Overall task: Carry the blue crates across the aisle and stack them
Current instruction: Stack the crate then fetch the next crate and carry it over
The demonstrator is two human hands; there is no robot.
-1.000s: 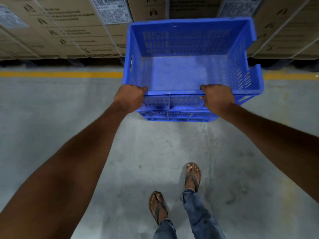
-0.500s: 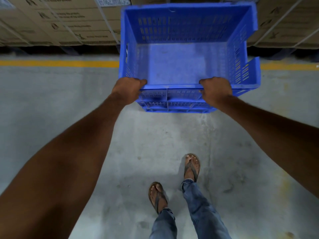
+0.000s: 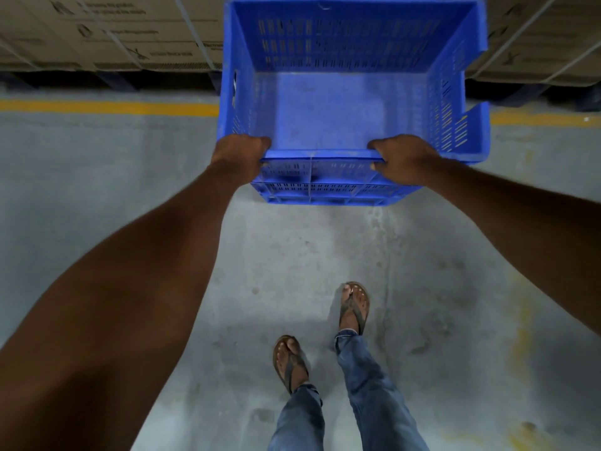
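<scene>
An empty blue crate hangs in the air in front of you, above the concrete floor. Its open top faces you and its far wall overlaps the boxes ahead. Your left hand is curled round the near rim at its left corner. Your right hand is curled round the same rim toward its right end. Both arms are stretched out.

Over the last second your grip has not shifted, and your feet have kept much the same stance. The crate, the line and the boxes have all slid slightly up in view, so the crate's far rim now meets the top edge. That reads more as your head dipping than as ground gained. You are probably still mid-carry, with the stacking yet to come.

Past the crate a yellow line runs across the floor. Beyond it, strapped cardboard boxes stand raised over a dark gap. Below, your right foot, in a sandal, is ahead of your left foot, with jeans above both. No second crate or stack is in view. The boxes wall off the way straight ahead, so the stacking spot likely lies to one side.
</scene>
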